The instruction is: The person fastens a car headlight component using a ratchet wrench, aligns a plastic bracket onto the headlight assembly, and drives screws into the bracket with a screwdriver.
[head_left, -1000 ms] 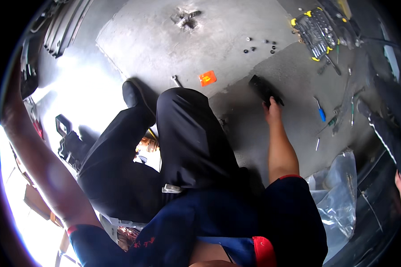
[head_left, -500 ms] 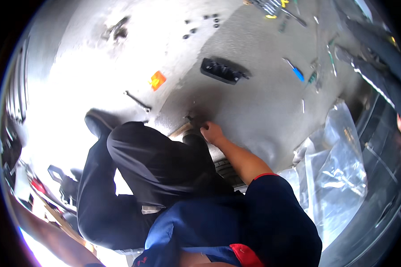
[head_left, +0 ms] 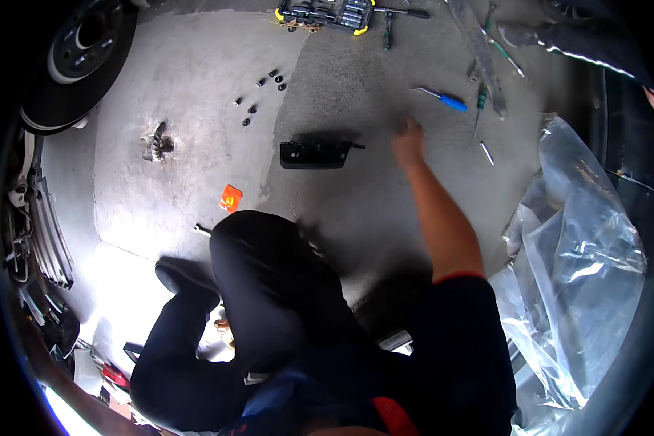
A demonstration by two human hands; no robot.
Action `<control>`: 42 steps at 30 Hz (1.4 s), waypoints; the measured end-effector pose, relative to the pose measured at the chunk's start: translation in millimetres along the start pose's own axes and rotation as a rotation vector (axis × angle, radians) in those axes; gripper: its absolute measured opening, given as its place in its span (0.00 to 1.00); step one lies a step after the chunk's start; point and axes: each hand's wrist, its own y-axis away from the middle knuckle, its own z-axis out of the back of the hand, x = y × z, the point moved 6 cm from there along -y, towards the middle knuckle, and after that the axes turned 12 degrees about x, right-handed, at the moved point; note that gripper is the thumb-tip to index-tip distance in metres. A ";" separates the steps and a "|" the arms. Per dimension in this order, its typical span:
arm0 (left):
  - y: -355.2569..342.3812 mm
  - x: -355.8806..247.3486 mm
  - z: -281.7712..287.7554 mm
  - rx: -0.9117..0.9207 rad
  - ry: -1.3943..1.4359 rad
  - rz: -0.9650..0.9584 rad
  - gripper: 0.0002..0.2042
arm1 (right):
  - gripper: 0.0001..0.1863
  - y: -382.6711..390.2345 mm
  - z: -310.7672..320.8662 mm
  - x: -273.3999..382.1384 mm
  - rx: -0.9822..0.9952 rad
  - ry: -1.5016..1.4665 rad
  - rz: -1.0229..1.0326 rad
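My right hand (head_left: 408, 143) reaches forward low over the grey floor, its fingers smeared by motion. Just ahead and to its right lies a blue-handled screwdriver (head_left: 453, 102), with a gap between them. A green-handled screwdriver (head_left: 481, 99) rests beyond that one, beside a small silver rod (head_left: 487, 153). Left of the hand is a black plastic housing (head_left: 312, 155) on the floor. My left arm runs off at the lower left, and its hand is out of sight.
Several small dark nuts (head_left: 252, 110), an orange flat piece (head_left: 230, 198) and a wrench (head_left: 202, 229) lie leftward. A tool case (head_left: 334, 13) stands at the far edge, a wheel (head_left: 87, 51) at far left. Clear plastic sheeting (head_left: 559, 269) hangs at right; another person's leg (head_left: 574, 43) is beyond.
My right hand has moved forward and right, from beside my knee to near the blue-handled screwdriver. The whole view has shifted, bringing the wheel and more of the tool case into sight.
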 end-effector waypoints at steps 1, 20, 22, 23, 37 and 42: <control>7.0 -1.5 9.8 -0.028 -0.061 0.018 0.29 | 0.31 -31.9 -17.2 55.5 -0.042 0.046 0.137; 10.5 26.9 -31.3 0.031 -0.310 0.129 0.25 | 0.22 -116.8 -38.2 89.2 -0.189 0.223 0.217; 37.2 31.2 -19.1 -0.016 -0.312 0.155 0.25 | 0.22 -41.2 -65.6 76.0 0.018 0.247 0.072; 45.6 31.2 -15.5 -0.031 -0.307 0.140 0.25 | 0.24 -10.1 -72.5 55.6 0.062 0.290 0.031; 243.7 213.4 90.3 -0.280 -0.202 0.587 0.22 | 0.25 121.1 -11.2 193.7 0.854 -0.946 0.219; 247.0 312.5 -80.1 0.811 -0.513 0.803 0.28 | 0.13 221.8 5.3 357.1 0.921 -0.457 0.877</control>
